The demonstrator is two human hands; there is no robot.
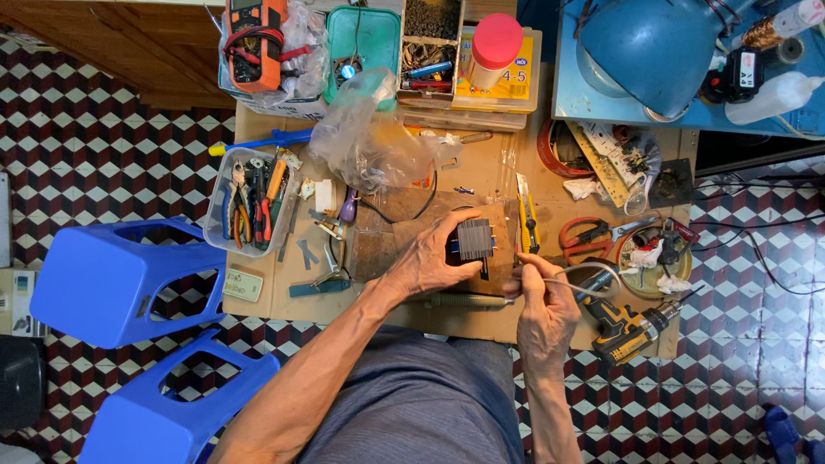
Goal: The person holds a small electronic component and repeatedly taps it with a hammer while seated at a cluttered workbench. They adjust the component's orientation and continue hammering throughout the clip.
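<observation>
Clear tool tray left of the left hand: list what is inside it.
The clear tool tray holds pliers with blue, red and orange handles, lying packed together. Anything beneath them, and the tray's floor, is covered.

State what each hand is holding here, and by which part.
The left hand grips a dark finned block by its left side. The right hand pinches a thin grey wire near its left end.

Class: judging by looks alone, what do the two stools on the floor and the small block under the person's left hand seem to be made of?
Stools: probably moulded plastic, glossy, uniformly blue. Block under the left hand: likely metal, dark grey with fine ribs.
</observation>
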